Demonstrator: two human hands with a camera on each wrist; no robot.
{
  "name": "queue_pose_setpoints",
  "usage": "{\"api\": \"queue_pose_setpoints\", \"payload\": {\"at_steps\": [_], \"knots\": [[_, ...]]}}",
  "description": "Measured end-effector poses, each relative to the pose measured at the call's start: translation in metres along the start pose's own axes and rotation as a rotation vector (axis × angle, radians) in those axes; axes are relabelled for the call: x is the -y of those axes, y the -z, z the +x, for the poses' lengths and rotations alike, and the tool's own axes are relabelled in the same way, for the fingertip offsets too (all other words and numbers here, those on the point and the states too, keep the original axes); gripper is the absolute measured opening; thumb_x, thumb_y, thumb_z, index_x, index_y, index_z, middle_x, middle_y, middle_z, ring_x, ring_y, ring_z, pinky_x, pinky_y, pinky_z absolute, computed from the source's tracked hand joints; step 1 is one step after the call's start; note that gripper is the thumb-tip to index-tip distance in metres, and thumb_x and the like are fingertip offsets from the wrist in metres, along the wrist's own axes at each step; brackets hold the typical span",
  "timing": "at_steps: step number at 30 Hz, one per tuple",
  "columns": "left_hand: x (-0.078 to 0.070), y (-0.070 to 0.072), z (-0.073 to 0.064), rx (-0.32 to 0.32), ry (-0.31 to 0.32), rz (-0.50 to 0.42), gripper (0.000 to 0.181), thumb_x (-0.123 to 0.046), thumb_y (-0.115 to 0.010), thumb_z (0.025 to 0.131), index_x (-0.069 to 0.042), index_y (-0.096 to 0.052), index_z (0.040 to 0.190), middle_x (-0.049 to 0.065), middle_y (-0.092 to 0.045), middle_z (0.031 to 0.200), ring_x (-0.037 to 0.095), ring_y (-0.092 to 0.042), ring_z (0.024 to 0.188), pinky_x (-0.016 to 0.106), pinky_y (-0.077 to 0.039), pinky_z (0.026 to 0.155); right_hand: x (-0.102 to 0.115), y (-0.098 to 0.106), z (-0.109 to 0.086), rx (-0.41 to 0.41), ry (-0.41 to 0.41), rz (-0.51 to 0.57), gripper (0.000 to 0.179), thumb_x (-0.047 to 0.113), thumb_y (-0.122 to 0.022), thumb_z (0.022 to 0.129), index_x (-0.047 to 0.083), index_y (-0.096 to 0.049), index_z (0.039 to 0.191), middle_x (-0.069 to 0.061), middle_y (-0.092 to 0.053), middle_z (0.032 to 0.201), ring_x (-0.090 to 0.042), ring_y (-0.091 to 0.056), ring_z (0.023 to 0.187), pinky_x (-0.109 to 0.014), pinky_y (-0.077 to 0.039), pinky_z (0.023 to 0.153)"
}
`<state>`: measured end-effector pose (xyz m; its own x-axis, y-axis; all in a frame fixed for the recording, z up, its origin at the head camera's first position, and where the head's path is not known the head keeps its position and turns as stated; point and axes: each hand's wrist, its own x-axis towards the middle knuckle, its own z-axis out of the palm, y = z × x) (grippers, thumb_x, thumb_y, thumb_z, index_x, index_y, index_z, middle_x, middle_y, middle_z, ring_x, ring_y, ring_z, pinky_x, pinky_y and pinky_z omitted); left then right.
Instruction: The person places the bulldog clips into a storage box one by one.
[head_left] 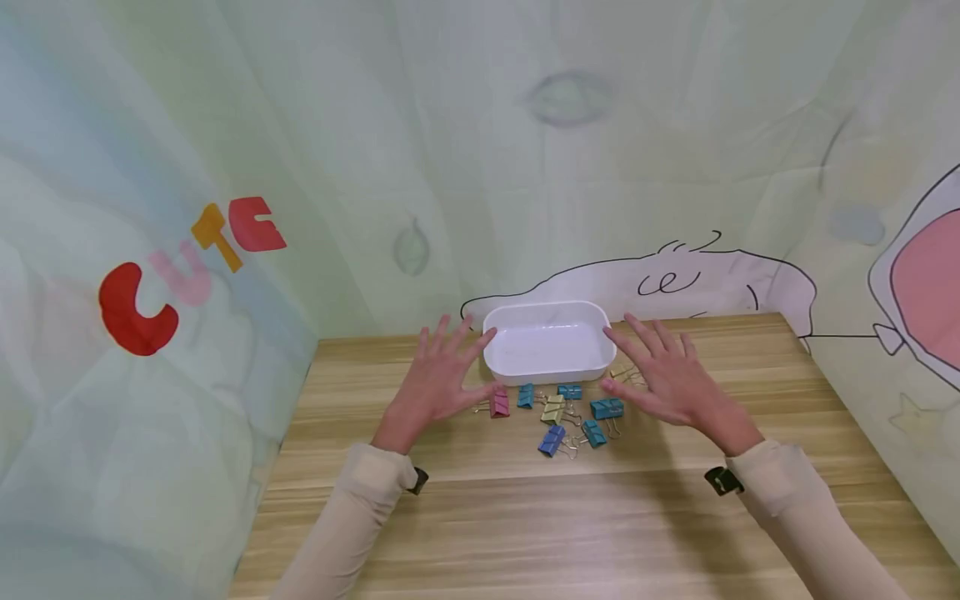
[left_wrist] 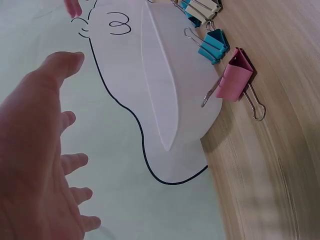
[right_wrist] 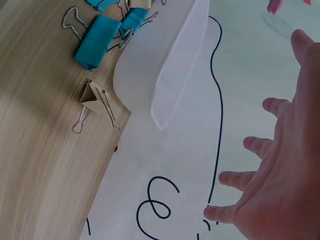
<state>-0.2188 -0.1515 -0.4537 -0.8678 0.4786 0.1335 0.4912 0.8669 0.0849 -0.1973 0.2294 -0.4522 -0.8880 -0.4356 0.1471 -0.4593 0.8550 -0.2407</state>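
Observation:
My left hand (head_left: 438,375) hovers with spread fingers at the left side of a white plastic tray (head_left: 551,374). On the tray's other side, my right hand (head_left: 667,375) is likewise spread; neither holds anything. Binder clips lie in front of the tray: a pink clip (left_wrist: 235,77) near the left hand, a blue clip (head_left: 552,440), a pale yellow clip (head_left: 553,408) and several teal ones, such as the teal clip (right_wrist: 97,42). Partly hidden by the right hand in the head view, a tan clip (right_wrist: 92,95) shows in the right wrist view.
A wood-grain table (head_left: 480,533) carries everything. Behind it and along the sides hangs a printed cloth (head_left: 480,167) with cartoon shapes and coloured letters. Dark bands with small devices circle both wrists, such as the left wrist device (head_left: 420,481).

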Motion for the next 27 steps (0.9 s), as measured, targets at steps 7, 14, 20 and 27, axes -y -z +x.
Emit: {"api": "queue_pose_setpoints", "payload": {"at_steps": [7, 14, 20, 27], "knots": [[0.007, -0.005, 0.003, -0.034, 0.023, -0.144, 0.073, -0.059, -0.053, 0.102, -0.022, -0.034, 0.163, 0.016, -0.025, 0.168, 0.047, -0.017, 0.153, 0.066, -0.017, 0.119, -0.008, 0.002, 0.003, 0.004, -0.010, 0.028, 0.076, 0.058, -0.052, 0.102, 0.018, -0.031, 0.163, -0.019, -0.019, 0.170, -0.057, -0.024, 0.147, -0.082, -0.027, 0.103], [0.018, -0.016, 0.003, -0.122, 0.056, -0.436, 0.052, -0.036, -0.058, 0.106, -0.008, -0.051, 0.150, 0.015, -0.052, 0.149, 0.035, -0.041, 0.142, 0.056, -0.030, 0.117, -0.021, -0.002, 0.007, 0.010, -0.035, 0.182, 0.068, 0.049, -0.046, 0.109, 0.012, -0.030, 0.163, -0.026, -0.024, 0.166, -0.054, -0.026, 0.147, -0.078, -0.030, 0.104], [0.026, -0.031, 0.006, -0.129, 0.142, -0.713, 0.040, -0.025, -0.060, 0.106, -0.003, -0.059, 0.140, 0.019, -0.062, 0.135, 0.033, -0.056, 0.128, 0.053, -0.044, 0.106, -0.033, -0.007, 0.009, -0.027, -0.051, 0.316, 0.061, 0.040, -0.045, 0.111, 0.003, -0.035, 0.159, -0.027, -0.037, 0.159, -0.049, -0.032, 0.146, -0.070, -0.029, 0.111], [0.032, -0.049, 0.008, -0.161, 0.269, -0.940, 0.029, -0.021, -0.059, 0.108, -0.001, -0.066, 0.128, 0.021, -0.068, 0.124, 0.031, -0.062, 0.116, 0.048, -0.049, 0.101, -0.045, -0.019, 0.009, -0.055, -0.114, 0.398, 0.057, 0.034, -0.047, 0.111, -0.002, -0.039, 0.154, -0.032, -0.048, 0.147, -0.047, -0.058, 0.117, -0.061, -0.051, 0.090]]}}
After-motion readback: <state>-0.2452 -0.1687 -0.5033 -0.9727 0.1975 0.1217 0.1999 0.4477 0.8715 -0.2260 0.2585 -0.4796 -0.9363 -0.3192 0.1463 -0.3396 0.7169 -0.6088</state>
